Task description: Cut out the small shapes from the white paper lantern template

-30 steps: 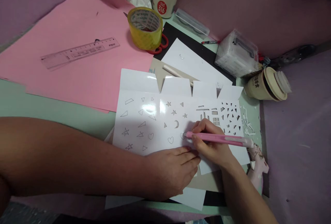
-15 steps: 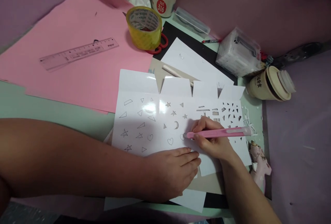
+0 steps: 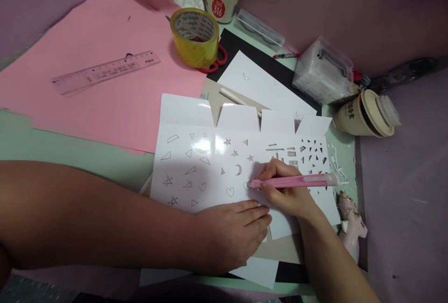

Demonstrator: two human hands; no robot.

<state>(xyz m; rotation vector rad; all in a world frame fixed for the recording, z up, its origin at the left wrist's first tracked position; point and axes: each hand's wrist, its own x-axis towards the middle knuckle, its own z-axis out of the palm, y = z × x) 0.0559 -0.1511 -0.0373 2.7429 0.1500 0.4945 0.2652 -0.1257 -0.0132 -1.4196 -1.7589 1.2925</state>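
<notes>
My right hand (image 3: pixel 285 181) grips a slim pink craft knife (image 3: pixel 301 180) like a pen. Its grey tip meets a heart outline on the white card (image 3: pixel 185 111), while the blade itself is too small to make out. Flat on the lower part of the card lies my left hand (image 3: pixel 236 233), fingers stretched out and close together, just below the knife tip. Stars, triangles, a moon and bars are cut through the card. Pencilled shapes cover its left panel, and slits divide its top edge into flaps.
A clear ruler (image 3: pixel 107 72) rests on pink paper (image 3: pixel 87 27). Yellow tape (image 3: pixel 194 51) sits over red-handled scissors (image 3: pixel 222 55). To the right are a clear plastic box (image 3: pixel 324 69), a lidded cup (image 3: pixel 360 114), paper scraps (image 3: pixel 336 160) and a pink glue gun (image 3: pixel 352 223).
Both hands stay almost in place. The knife's rear end has tilted and shifted very slightly, with its tip still at the same heart outline.
</notes>
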